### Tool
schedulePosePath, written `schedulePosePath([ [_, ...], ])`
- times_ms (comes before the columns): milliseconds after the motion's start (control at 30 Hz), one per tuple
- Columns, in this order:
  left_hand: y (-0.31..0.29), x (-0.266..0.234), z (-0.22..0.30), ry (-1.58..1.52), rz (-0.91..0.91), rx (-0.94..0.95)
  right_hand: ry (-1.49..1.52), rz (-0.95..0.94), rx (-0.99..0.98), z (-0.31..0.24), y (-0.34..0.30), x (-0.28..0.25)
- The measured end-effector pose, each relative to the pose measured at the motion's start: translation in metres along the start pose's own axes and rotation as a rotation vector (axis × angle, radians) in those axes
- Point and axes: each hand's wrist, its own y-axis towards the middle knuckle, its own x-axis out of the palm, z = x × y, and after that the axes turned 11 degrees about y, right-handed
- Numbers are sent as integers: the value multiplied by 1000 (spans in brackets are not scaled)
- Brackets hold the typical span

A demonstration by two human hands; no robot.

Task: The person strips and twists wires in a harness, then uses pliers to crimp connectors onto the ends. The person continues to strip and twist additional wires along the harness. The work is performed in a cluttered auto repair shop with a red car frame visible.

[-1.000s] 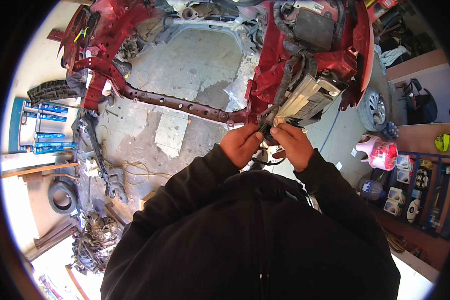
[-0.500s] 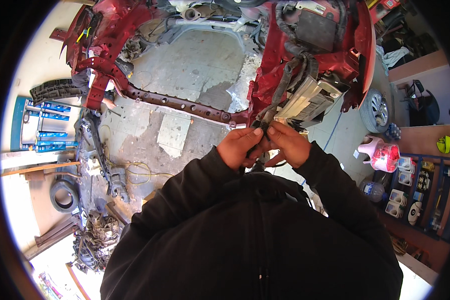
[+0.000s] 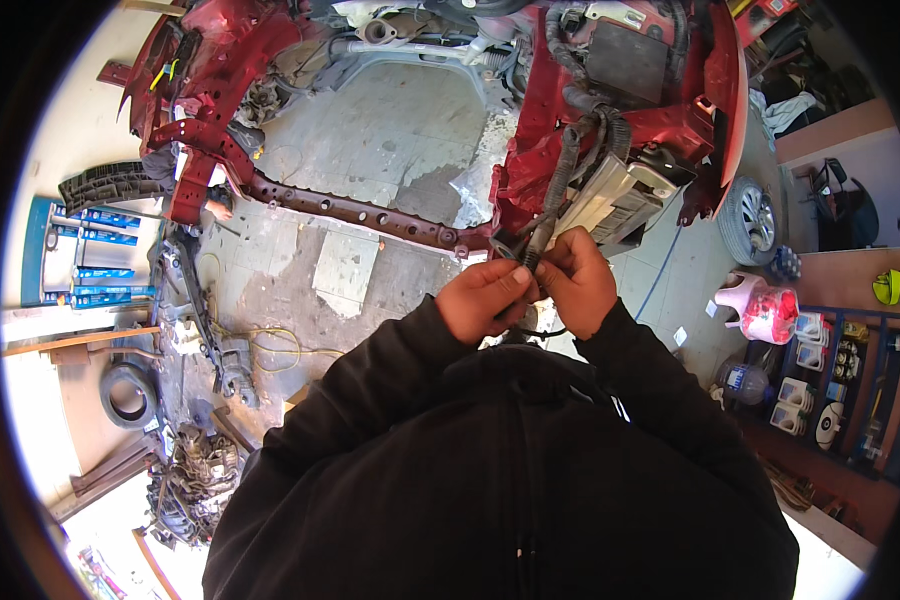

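Note:
Both of my hands are closed on a black wiring harness [image 3: 541, 236] in corrugated conduit, close in front of my chest. My left hand [image 3: 487, 298] grips it with the thumb pressed on top. Against it, my right hand [image 3: 580, 283] pinches the harness between bent fingers; the exact spot under the fingertips is hidden. From there the harness runs up and away over the right front of a red car body [image 3: 530, 150]. A thin black cable end [image 3: 543, 332] curves out below my hands. Just beyond my right hand lies a headlight-like unit [image 3: 615, 200].
A dark red crossbar [image 3: 360, 210] spans the car's front. To the right stand a wheel [image 3: 748, 222], a pink container [image 3: 765, 308] and shelves. At left lie a tyre [image 3: 128, 392], an engine [image 3: 195, 480] and loose parts. Another person's hand [image 3: 218, 210] shows by the car's left side.
My right hand has shifted slightly, its fingers now bent higher and tighter around the harness. My left hand stays in nearly the same place, still gripping it.

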Motion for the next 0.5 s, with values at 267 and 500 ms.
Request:
schedulePosePath([
  [267, 6, 14, -10, 1071, 451, 521, -111, -28, -79, -31, -7, 9],
  [500, -2, 16, -4, 1151, 517, 405, 186, -166, 320, -55, 1, 7],
])
